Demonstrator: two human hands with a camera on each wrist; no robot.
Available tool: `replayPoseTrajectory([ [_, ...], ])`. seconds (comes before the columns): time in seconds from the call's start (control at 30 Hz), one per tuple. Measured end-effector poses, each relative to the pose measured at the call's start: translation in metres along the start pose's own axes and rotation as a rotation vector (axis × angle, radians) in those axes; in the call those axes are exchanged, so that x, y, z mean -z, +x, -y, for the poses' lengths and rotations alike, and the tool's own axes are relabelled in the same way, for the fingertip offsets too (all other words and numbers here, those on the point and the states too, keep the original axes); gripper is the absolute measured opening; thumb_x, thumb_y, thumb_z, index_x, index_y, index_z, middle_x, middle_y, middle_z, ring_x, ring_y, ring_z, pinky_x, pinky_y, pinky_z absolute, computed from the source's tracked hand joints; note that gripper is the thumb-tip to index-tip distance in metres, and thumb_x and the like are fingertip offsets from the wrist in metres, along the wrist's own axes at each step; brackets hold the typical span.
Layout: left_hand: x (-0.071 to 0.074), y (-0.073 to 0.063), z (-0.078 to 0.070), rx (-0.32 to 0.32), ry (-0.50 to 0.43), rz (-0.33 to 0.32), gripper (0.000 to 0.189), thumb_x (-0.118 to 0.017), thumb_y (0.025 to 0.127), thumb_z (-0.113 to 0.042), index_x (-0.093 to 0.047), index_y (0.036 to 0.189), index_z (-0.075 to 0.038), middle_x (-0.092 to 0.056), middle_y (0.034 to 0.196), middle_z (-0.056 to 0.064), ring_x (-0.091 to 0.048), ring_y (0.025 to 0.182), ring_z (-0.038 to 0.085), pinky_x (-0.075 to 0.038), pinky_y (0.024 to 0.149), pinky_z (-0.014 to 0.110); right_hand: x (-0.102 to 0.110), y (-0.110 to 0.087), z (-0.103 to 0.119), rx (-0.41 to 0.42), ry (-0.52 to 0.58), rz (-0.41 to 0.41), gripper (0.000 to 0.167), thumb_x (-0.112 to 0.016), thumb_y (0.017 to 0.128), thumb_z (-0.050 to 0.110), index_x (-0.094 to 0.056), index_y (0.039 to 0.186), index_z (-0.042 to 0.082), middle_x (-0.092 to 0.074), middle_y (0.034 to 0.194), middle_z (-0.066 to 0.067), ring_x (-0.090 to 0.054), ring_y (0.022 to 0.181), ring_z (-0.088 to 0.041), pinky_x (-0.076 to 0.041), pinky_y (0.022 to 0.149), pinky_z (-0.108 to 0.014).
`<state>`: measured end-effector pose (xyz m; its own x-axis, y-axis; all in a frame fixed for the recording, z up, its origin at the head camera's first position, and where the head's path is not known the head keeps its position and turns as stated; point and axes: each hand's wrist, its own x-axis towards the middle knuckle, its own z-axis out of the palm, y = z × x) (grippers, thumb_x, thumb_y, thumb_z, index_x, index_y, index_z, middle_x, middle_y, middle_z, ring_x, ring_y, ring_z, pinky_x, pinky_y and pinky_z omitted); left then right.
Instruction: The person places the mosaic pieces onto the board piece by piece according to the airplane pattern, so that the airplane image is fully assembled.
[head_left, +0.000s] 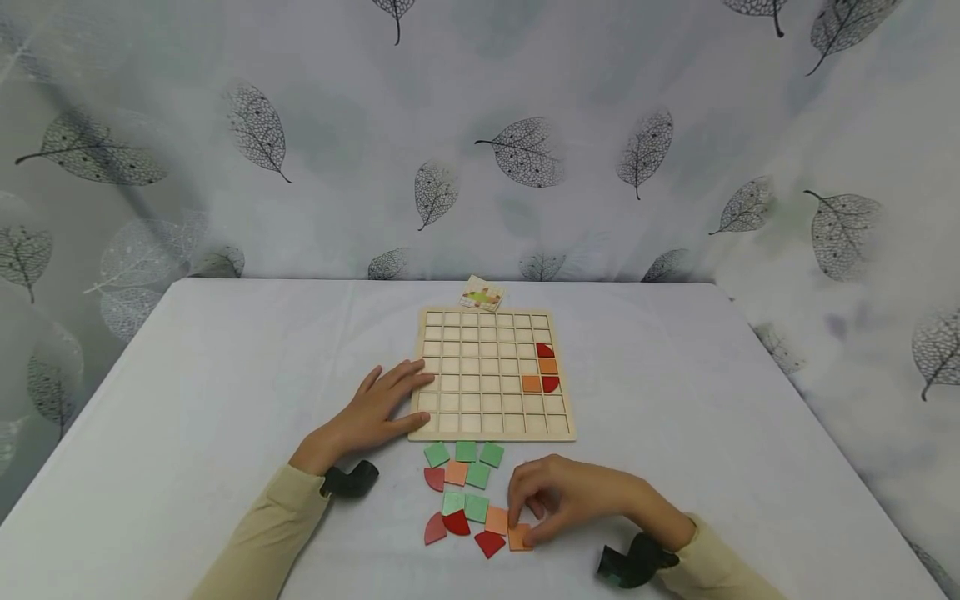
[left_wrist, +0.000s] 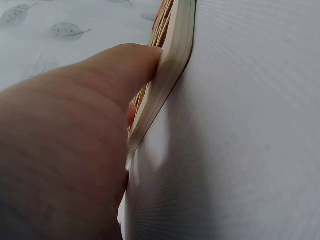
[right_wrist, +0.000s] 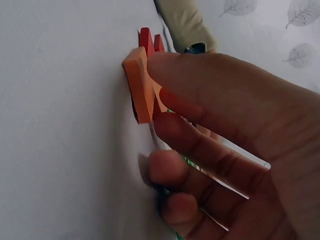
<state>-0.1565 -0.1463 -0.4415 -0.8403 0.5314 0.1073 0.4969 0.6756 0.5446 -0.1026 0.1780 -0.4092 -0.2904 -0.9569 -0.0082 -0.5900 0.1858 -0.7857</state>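
Pinching an orange square (head_left: pixel 517 541) with thumb and finger, the right hand (head_left: pixel 570 490) with bent fingers, the square just beside a second orange square (head_left: pixel 496 520), red pieces (head_left: pixel 490 545) and green pieces (head_left: pixel 476 508) nearby, the left hand (head_left: pixel 371 414) spread on a wooden board's (head_left: pixel 491 437) left edge.

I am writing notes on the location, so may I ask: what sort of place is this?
Probably an indoor tabletop play or filming space: a white-covered table, a leaf-patterned backdrop behind it, and a gridded wooden board with coloured pieces.
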Motion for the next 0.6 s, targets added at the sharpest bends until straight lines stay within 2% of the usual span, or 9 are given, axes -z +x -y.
replayPoseTrajectory([
  [0.27,0.0007,0.0001,-0.0006,-0.002,-0.003,-0.002,0.058,-0.065,0.092,-0.034,-0.048,0.143,-0.011,-0.034,0.155,0.013,-0.025,0.145,0.036,-0.008,0.115,0.061,-0.0054,0.0026,0.0057,-0.038,-0.113,0.011,0.02,-0.078,0.085,0.03,-0.071,0.1,0.02,-0.063,0.095,0.01,-0.049,0.076,0.004,-0.042,0.065,-0.009],
  [0.4,0.0006,0.0002,-0.0007,0.0,-0.001,-0.001,0.058,-0.065,0.092,-0.034,-0.048,0.143,-0.01,-0.034,0.155,0.013,-0.025,0.146,0.036,-0.008,0.115,0.061,-0.0062,0.0026,0.0068,-0.035,-0.149,0.005,0.02,-0.079,0.084,0.027,-0.071,0.099,0.018,-0.063,0.095,0.01,-0.048,0.077,0.004,-0.042,0.067,-0.008],
  [0.6,0.0006,-0.0001,-0.0014,0.005,0.0,0.003,0.059,-0.065,0.092,-0.035,-0.048,0.143,-0.011,-0.034,0.155,0.013,-0.025,0.145,0.036,-0.008,0.115,0.061,-0.0057,0.0017,0.0059,-0.01,-0.133,0.003,0.017,-0.079,0.084,0.021,-0.069,0.097,0.016,-0.064,0.094,0.009,-0.049,0.076,0.004,-0.044,0.066,-0.008],
])
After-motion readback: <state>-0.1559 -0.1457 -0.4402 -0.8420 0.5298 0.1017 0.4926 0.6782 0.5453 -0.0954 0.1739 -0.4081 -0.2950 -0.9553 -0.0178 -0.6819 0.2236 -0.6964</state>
